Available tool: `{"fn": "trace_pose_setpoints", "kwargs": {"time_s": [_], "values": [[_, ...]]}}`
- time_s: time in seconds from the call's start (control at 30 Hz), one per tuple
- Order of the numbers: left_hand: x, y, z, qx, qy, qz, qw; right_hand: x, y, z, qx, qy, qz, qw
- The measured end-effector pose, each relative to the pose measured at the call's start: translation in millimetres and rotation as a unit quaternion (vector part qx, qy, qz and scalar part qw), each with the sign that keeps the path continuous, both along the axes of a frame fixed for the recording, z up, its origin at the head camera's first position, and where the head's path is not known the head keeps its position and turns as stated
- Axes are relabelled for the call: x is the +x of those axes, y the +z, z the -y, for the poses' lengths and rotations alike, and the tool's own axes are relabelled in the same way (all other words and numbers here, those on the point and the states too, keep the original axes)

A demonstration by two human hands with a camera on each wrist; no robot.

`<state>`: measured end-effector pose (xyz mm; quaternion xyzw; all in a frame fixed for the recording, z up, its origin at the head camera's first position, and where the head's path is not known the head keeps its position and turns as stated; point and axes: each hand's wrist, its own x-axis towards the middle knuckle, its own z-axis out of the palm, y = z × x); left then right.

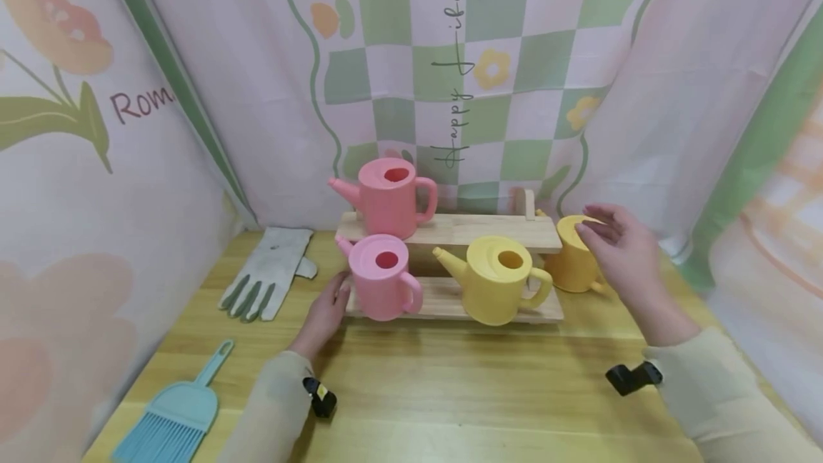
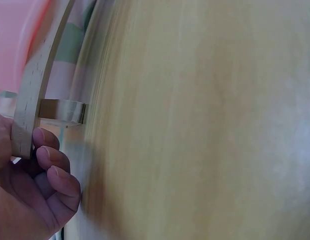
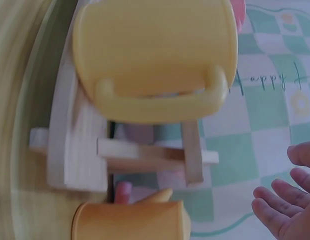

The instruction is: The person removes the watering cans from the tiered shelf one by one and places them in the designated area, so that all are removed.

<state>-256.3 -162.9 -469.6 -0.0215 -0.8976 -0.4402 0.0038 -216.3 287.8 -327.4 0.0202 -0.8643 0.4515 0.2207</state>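
Wooden shelf [image 1: 444, 296] is being gripped at lower left corner by left hand [image 1: 326, 311]; loosely spread right hand [image 1: 620, 252] is being held empty.

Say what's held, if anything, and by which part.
Left grip: holding the wooden stand by the left end of its lower board. Right grip: holding nothing.
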Motion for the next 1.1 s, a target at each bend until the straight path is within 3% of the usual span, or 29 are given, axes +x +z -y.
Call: {"fn": "trace_pose_setpoints", "kwargs": {"time_s": [0.23, 0.63, 0.87, 1.1], "values": [[-3.1, -2.7, -1.5, 0.002, 0.003, 0.001, 1.0000, -7.5, 11.7, 29, -0.036, 0.049, 0.001, 0.9981], [-4.1, -4.9, -2.8, -0.001, 0.005, -0.011, 0.9999, -24.0, 26.4, 74, -0.015, 0.129, -0.004, 0.9915], [-3.8, -6.1, -2.4, 0.002, 0.005, -0.010, 0.9999, -37.3, 34.1, 95, -0.009, 0.157, 0.049, 0.9863], [-4.0, -6.7, -0.7, 0.006, 0.010, 0.002, 0.9999, -52.9, 39.0, 120, 0.020, 0.170, 0.058, 0.9835]]}}
